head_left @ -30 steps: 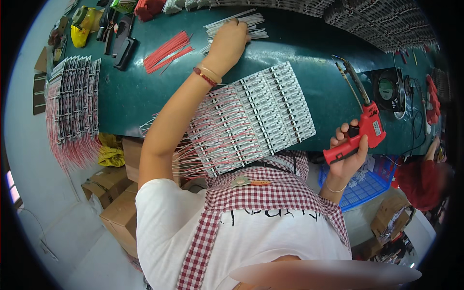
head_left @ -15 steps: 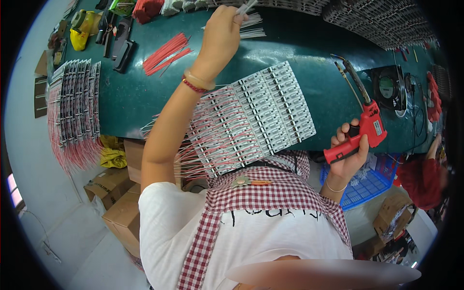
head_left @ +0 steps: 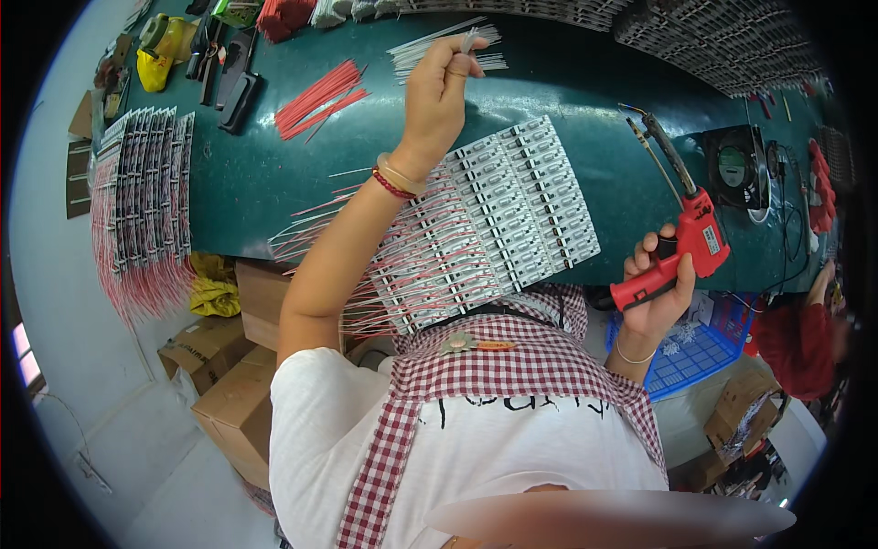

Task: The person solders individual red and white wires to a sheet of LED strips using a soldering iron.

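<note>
My left hand (head_left: 439, 102) is raised over the far side of the table, thumb and fingers drawn together. A small pale thing (head_left: 469, 40) shows at its fingertips, too small to name. Right beside it lies a pile of white wires (head_left: 419, 44). My right hand (head_left: 657, 291) grips a red soldering gun (head_left: 692, 240) by its handle, tip pointing up and away. Between my arms, at the near edge, sits a panel of small circuit boards (head_left: 512, 201). Red and white wires (head_left: 389, 265) trail from its left part, partly hidden by my left forearm.
A bundle of red wires (head_left: 318, 99) lies left of my left hand. Wired board panels (head_left: 142, 206) stand at the left end, more boards (head_left: 722, 46) at the back right. A black fan-like device (head_left: 734, 166) is beyond the soldering gun. A blue basket (head_left: 704, 352) sits below the table.
My left hand has come back nearer and slightly right from the far edge, its fingers now by the white wires. My right hand and the soldering gun have hardly moved.
</note>
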Action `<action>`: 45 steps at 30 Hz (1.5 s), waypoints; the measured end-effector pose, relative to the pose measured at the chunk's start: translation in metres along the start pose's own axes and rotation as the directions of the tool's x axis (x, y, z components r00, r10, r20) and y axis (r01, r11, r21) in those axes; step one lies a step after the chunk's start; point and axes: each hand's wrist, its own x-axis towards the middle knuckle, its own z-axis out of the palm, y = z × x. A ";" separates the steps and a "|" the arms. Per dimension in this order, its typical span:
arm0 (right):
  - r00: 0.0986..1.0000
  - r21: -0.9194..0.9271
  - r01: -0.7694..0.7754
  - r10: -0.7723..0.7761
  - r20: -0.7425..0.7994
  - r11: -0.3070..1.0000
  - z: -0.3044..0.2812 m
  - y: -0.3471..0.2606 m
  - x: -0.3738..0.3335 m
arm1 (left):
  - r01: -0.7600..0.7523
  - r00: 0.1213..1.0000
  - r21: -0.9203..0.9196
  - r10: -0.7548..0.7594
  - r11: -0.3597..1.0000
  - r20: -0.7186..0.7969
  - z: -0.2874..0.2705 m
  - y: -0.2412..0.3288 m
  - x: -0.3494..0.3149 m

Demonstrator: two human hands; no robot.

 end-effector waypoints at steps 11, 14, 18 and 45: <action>1.000 -0.028 -0.006 0.006 -0.010 1.000 0.010 -0.005 -0.005 | -0.010 0.999 -0.195 0.003 0.981 -0.037 0.003 0.015 -0.004; 1.000 -0.027 -0.012 0.012 -0.004 1.000 0.014 -0.007 -0.009 | -0.015 0.999 -0.246 0.003 0.969 -0.047 0.007 0.026 -0.009; 1.000 -0.051 -0.010 0.010 0.005 0.999 0.016 -0.008 -0.010 | 0.093 0.994 -0.275 -0.103 0.957 -0.022 0.006 0.021 -0.012; 0.981 -0.567 -0.067 -0.048 -0.186 0.821 0.049 0.018 -0.001 | -0.341 0.940 0.671 0.214 0.658 0.267 0.001 -0.013 0.015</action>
